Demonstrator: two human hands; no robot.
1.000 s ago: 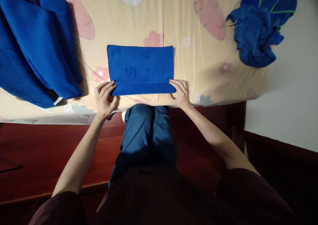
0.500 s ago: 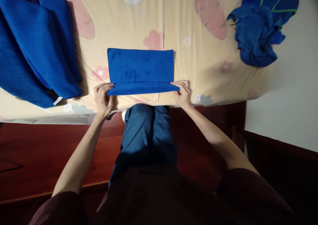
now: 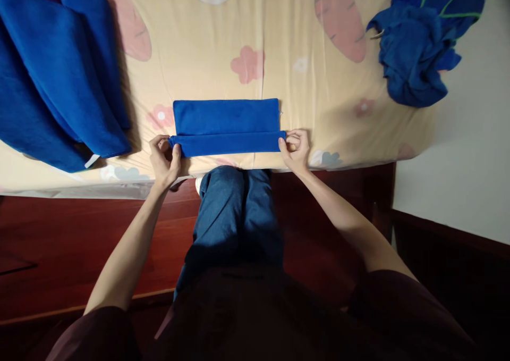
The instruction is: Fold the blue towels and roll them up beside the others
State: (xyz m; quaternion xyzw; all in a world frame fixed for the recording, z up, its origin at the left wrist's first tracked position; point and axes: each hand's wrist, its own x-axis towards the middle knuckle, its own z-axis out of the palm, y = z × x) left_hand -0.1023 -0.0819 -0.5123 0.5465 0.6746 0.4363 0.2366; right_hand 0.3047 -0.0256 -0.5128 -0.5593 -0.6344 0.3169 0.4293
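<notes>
A blue towel (image 3: 227, 117) lies flat on the patterned bed sheet, its near part rolled or folded over into a narrow band along the front. At the left end of that band, my left hand (image 3: 164, 159) pinches the cloth between thumb and fingers. My right hand (image 3: 295, 149) grips the opposite end in the same way, thumb on the near side and fingers curled. The underside of the band is hidden.
Several larger blue towels (image 3: 59, 79) with white tags lie at the left of the bed sheet (image 3: 279, 58). A crumpled blue cloth (image 3: 414, 58) sits at the far right, close to a white wall (image 3: 470, 164). The bed's front edge is just before my legs (image 3: 235, 212).
The towel's far edge has come toward me, leaving less flat cloth beyond the band. My fingers have curled round the band's ends, with both thumbs now on its near side.
</notes>
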